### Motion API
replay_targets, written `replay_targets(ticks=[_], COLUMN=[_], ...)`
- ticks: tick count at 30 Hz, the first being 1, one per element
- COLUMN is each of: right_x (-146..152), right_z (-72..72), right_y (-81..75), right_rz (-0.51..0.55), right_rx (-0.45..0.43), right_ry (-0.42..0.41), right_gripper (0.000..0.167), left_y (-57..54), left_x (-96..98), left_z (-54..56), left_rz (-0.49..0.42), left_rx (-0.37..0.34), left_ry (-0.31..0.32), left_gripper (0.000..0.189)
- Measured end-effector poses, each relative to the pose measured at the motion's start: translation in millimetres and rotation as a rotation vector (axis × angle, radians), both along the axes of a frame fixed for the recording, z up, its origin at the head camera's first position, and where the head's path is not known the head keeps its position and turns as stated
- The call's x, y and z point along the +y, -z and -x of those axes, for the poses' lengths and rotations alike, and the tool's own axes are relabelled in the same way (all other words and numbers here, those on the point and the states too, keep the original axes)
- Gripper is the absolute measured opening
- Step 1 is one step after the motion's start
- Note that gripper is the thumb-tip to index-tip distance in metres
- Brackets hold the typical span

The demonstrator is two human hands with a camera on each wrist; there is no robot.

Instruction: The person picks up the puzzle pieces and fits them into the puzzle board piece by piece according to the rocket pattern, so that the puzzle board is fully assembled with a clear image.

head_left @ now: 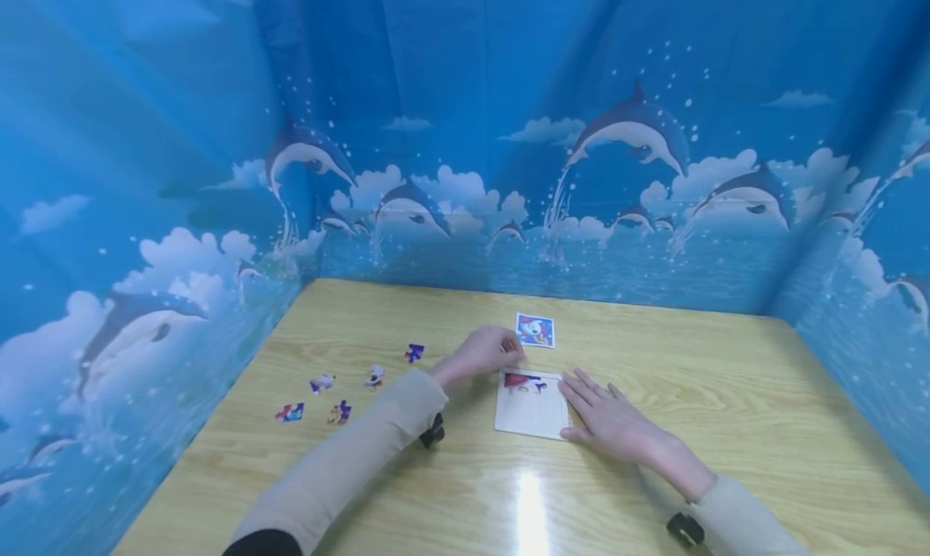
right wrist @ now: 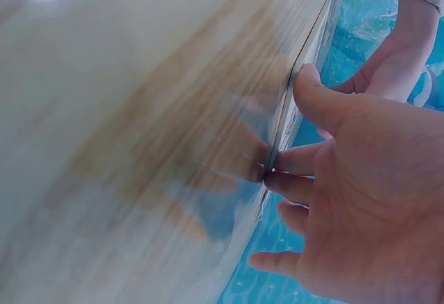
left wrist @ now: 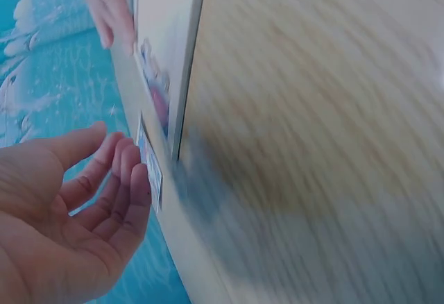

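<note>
A white puzzle board (head_left: 530, 417) lies on the table, with joined jigsaw pieces (head_left: 517, 381) in its far left part. My left hand (head_left: 488, 351) hovers by the board's far left corner. In the left wrist view its fingers are loosely bent, the thumb apart from them, and nothing shows between them. My right hand (head_left: 609, 417) rests at the board's right side with its fingers spread. The right wrist view shows the thumb and fingertips (right wrist: 303, 82) touching the board's edge. Just beyond the board lies a square picture card (head_left: 535, 330) with a cartoon figure.
Several loose jigsaw pieces are spread left of the board, among them a purple one (head_left: 414, 353), a white one (head_left: 374, 377) and a red-blue one (head_left: 291, 413). My left forearm reaches past them. A blue dolphin-print curtain (head_left: 465, 136) surrounds the wooden table (head_left: 690, 354).
</note>
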State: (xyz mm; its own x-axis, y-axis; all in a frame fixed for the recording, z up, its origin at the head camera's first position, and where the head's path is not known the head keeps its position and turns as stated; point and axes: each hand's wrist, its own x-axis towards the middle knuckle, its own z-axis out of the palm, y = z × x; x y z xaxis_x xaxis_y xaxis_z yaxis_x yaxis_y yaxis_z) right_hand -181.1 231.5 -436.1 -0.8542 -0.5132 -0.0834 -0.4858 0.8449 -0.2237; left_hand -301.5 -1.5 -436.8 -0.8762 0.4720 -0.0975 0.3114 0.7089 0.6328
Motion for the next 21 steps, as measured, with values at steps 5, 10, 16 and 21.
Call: replay_targets(ticks=[5,10,16,21], right_x=[0.3,-0.6,-1.6,-1.9], right_z=[0.5,-1.2,-3.3,-3.2], right_y=[1.0,-1.4,-4.1,-4.1], right_rz=[0.0,0.009,0.015,0.011], right_rx=[-0.008,-0.014,-0.008,-0.01], right_ry=[0.002,-0.004,-0.006,-0.003], right_gripper=[0.075,0.075,0.074,0.074], left_y=[-5.7,-15.3,-21.8,-20.1], left_x=[-21.5,-49.5,-87.5,-118.8], left_z=[6.3,12.4,20.1,20.2], left_rz=[-0.091,-0.137,-0.154,-0.144], left_rx=[-0.028,-0.01,0.017,0.025], left_ry=[-0.038,-0.022,-0.026,-0.064], left_gripper=[0.015,0.022,0.029,0.031])
